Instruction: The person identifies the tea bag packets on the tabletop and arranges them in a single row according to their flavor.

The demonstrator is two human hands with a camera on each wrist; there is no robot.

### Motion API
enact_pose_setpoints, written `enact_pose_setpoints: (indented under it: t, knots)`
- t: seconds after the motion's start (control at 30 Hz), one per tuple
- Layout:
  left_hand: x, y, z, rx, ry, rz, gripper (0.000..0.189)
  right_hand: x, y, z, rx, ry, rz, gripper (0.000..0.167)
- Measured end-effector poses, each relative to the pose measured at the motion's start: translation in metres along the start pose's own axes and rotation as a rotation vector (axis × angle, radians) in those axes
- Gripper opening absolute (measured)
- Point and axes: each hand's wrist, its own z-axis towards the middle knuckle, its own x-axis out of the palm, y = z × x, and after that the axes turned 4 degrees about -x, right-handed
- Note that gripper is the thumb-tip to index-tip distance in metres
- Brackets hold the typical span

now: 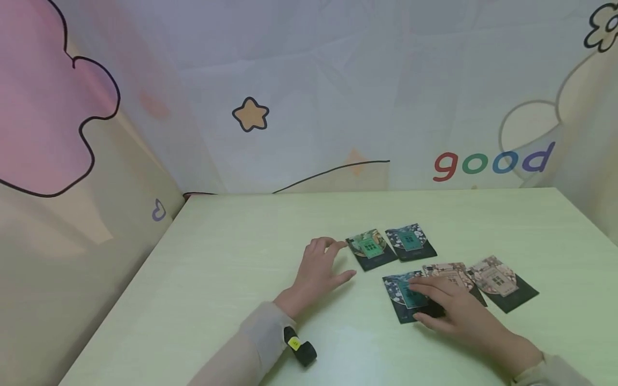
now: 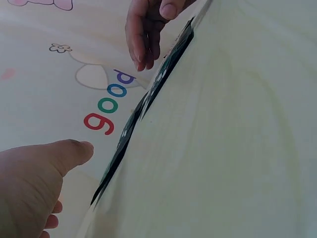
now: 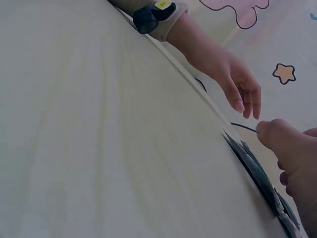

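My left hand [image 1: 316, 271] is beside a flat green-and-black packet [image 1: 369, 249], thumb and fingers spread, fingertips right at its left corner. Next to that packet lies a blue-and-black packet [image 1: 411, 242] with a white flower print. My right hand [image 1: 456, 308] is over a front blue packet [image 1: 403, 292], its fingers extended across the printed picture and covering part of it. Under and behind that hand is a beige-pink packet [image 1: 446, 271], partly hidden. A second beige-pink packet [image 1: 497, 281] lies farther right, turned at an angle. In the right wrist view, my right thumb [image 3: 280, 136] stands above the packets' edges.
The packets lie on a pale green table [image 1: 217, 257]. Behind it hangs a printed cloth backdrop [image 1: 314, 69] with a star and the word "good". A black band with a yellow label [image 1: 299, 346] is on my left sleeve.
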Motion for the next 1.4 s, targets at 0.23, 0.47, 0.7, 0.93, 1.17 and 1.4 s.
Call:
enact_pose_setpoints:
  t: [0.23, 0.47, 0.7, 0.93, 1.17, 1.4]
  knots:
    - [0.01, -0.011, 0.012, -0.009, 0.073, 0.012, 0.055, -0.002, 0.007, -0.002, -0.03, 0.106, -0.024, 0.049]
    - [0.018, -0.018, 0.02, 0.011, 0.098, 0.061, 0.054, 0.0, 0.008, -0.003, -0.036, 0.133, -0.059, 0.048]
    - [0.025, -0.02, 0.025, 0.043, 0.099, 0.064, 0.055, 0.003, 0.009, -0.002, -0.034, 0.136, -0.056, 0.046]
    - [0.029, -0.021, 0.029, 0.01, 0.169, 0.069, 0.052, 0.003, 0.01, 0.0, -0.048, 0.123, -0.057, 0.043]
    - [0.029, -0.023, 0.03, 0.017, 0.19, 0.115, 0.049, 0.002, 0.008, 0.0, -0.055, 0.117, -0.061, 0.042]
    - [0.028, -0.02, 0.029, 0.029, 0.203, 0.105, 0.049, 0.002, 0.009, 0.0, -0.034, 0.133, -0.057, 0.042]
